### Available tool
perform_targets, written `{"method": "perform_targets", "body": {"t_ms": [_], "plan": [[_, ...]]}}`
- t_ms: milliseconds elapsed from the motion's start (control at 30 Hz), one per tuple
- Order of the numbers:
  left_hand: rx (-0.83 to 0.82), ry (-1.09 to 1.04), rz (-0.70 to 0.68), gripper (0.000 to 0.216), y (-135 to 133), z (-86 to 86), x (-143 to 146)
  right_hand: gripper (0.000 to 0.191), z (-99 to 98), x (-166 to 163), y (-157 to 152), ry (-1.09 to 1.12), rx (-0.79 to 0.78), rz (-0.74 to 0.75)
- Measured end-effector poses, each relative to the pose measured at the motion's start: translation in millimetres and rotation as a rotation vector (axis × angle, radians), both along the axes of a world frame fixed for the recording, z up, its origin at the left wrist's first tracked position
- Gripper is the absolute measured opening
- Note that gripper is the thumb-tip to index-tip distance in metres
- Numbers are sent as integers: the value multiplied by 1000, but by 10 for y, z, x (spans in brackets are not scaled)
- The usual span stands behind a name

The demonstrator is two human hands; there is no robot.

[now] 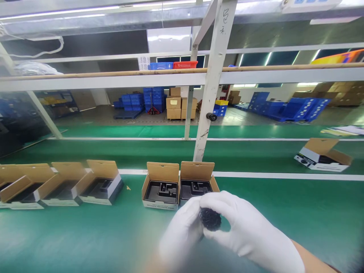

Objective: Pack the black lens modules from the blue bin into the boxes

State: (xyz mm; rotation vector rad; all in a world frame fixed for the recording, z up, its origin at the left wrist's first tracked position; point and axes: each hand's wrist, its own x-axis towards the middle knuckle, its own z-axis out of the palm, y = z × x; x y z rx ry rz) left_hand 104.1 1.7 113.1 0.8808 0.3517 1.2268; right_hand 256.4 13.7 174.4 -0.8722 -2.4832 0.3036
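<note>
A small round black object [210, 219] with a rough, uneven surface is held between my two white-gloved hands; its exact kind I cannot make out. The thumb and curled fingers of my right hand [241, 223] pinch it from the right. On its other side my left hand [183, 227], partly blurred, is closed against it with the fingertips hidden. Just beyond the hands, two open cardboard boxes stand side by side. The left box [160, 206] has a black molded insert [155, 191] with small black parts in it; gloves partly cover the right box [197, 167].
Several more open boxes [99, 189] stand in a row at the left on the green work surface [85, 235]. Another open box [321, 159] is at the far right. A white upright post [209, 91] and a shelf rail [113, 80] rise behind the boxes.
</note>
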Motion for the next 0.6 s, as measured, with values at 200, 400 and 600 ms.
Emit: {"method": "perform_targets", "body": {"t_ms": [200,400,600], "plan": [[-40,269,275,27,-63,81,-138,29,6,54,85,-1,70,-59],[81,488,140,54,80,-135,-253,31,-2,62,67,96,124,-55],[-267,590,-323,74,-217,-742,-193,30,-123,166,745,25,73,-475]]}}
